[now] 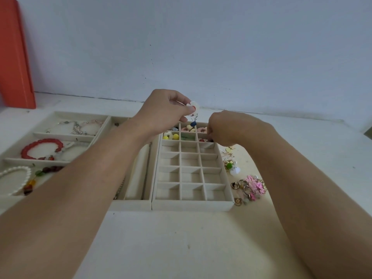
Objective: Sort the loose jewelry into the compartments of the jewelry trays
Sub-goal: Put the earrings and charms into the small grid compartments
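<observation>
Your left hand (165,111) is raised above the far end of the grid tray (193,204), forearm running in from 7 o'clock, wrist bent slightly. Its thumb and fingers pinch a white flower earring (192,107), whose blue bead dangles just over the far compartments. Your right hand (227,127) comes in from 5 o'clock, knuckles up, fingers curled down at the tray's far right compartment; the fingertips are hidden there, so I cannot tell whether they hold anything. The far two rows of the tray hold small pieces, among them yellow beads (170,136); the nearer rows are bare. Loose jewelry, including a pink flower piece (254,185), lies on the table at 3 o'clock of the tray. At 9 o'clock, a red bracelet (41,149) rests in the bracelet tray (58,113).
</observation>
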### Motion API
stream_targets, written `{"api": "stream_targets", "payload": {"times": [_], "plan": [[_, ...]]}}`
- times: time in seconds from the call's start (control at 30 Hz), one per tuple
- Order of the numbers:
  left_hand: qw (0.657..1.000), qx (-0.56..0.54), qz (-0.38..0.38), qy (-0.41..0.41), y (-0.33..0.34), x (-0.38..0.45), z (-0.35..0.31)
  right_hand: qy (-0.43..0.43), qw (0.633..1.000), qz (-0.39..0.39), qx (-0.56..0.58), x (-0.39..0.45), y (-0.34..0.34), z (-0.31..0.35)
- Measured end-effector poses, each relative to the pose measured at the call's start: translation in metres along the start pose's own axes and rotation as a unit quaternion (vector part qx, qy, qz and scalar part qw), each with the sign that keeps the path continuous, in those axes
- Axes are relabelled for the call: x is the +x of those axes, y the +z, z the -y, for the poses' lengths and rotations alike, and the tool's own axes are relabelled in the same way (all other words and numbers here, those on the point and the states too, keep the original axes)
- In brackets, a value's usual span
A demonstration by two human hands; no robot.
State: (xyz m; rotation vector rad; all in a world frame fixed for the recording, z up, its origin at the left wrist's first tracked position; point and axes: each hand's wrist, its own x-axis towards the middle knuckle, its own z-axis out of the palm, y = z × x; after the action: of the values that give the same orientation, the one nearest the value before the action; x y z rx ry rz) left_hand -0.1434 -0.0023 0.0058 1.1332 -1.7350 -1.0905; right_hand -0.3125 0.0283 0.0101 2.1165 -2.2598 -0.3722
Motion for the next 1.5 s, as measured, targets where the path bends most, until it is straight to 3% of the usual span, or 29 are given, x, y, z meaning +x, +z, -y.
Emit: {"api": "stream_targets", "payload": {"times": [0.33,0.47,0.67,0.9,1.17,1.5], "plan": [[1.0,0.005,0.009,-0.003,0.001,-0.002,0.0,-0.005,1.0,-0.018,0.017,-0.005,-0.009,-0.004],[1.0,0.007,0.007,-0.005,0.001,-0.002,-0.001,-0.024,0.99,-0.074,0.117,-0.012,-0.024,-0.018],[1.0,0.001,0.007,0.007,0.001,-0.004,0.0,-0.1,0.909,-0.037,0.403,-0.021,-0.024,-0.02],[0.999,-0.03,0.003,0.017,0.002,-0.004,-0.002,-0.123,0.838,-0.024,0.531,-0.02,-0.008,-0.02],[1.0,-0.028,-0.005,0.002,0.001,-0.005,-0.002,-0.106,0.833,-0.02,0.542,-0.019,-0.006,-0.026],[0.999,-0.017,0.019,-0.018,0.005,-0.001,0.005,-0.053,0.82,-0.075,0.565,-0.013,-0.005,-0.035]]}}
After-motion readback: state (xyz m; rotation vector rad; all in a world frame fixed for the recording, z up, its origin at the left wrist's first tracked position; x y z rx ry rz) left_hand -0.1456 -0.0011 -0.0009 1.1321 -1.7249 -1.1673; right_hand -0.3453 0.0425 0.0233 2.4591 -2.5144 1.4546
